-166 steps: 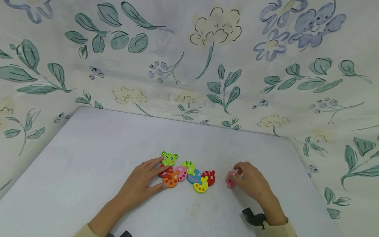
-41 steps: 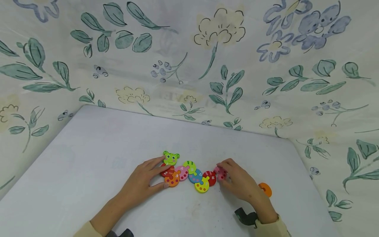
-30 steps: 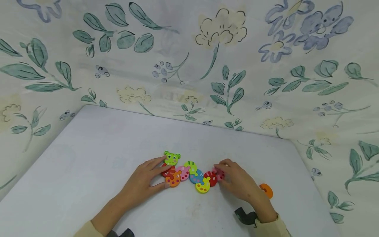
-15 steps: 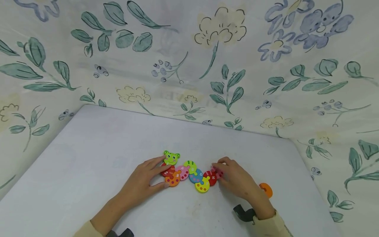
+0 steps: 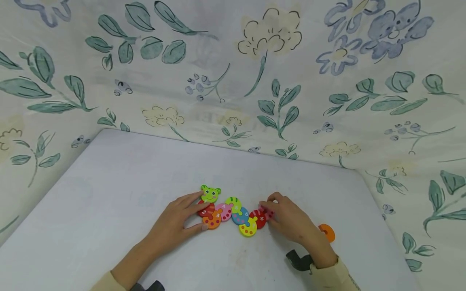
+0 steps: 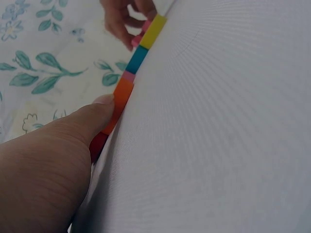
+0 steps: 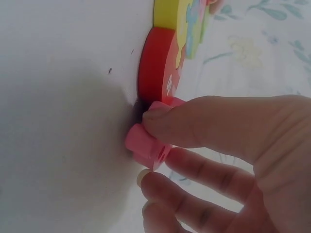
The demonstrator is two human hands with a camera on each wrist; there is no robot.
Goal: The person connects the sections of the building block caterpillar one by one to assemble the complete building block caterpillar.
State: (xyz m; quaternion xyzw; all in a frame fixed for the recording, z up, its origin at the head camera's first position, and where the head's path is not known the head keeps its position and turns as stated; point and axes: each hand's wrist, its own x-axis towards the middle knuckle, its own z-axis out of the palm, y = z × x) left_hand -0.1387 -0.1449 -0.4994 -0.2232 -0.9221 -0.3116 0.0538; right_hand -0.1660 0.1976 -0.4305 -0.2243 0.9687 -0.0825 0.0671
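A wooden number caterpillar puzzle lies on the white table, its green smiling head (image 5: 210, 194) at the left end and its red piece (image 5: 258, 218) marked 8 at the right. My left hand (image 5: 176, 218) holds the head end, fingers at the head and the red 2 piece (image 5: 206, 210). Its thumb is against the edge of the orange 3 piece (image 6: 123, 99). With thumb and fingers, my right hand (image 5: 291, 218) pinches a pink puzzle piece (image 7: 146, 143) beside the red 8 piece. The fingers partly hide the pink piece, so I cannot tell whether the two interlock.
A loose orange puzzle piece (image 5: 327, 233) lies to the right of my right wrist. Dark wrist-camera mounts (image 5: 300, 260) sit under the wrists. Flower-patterned cloth (image 5: 233, 101) rises behind the table's far edge.
My right hand has brought the pink piece leftward from apart on the table to the red 8 piece, uncovering the loose orange piece. The left hand stays at the head end.
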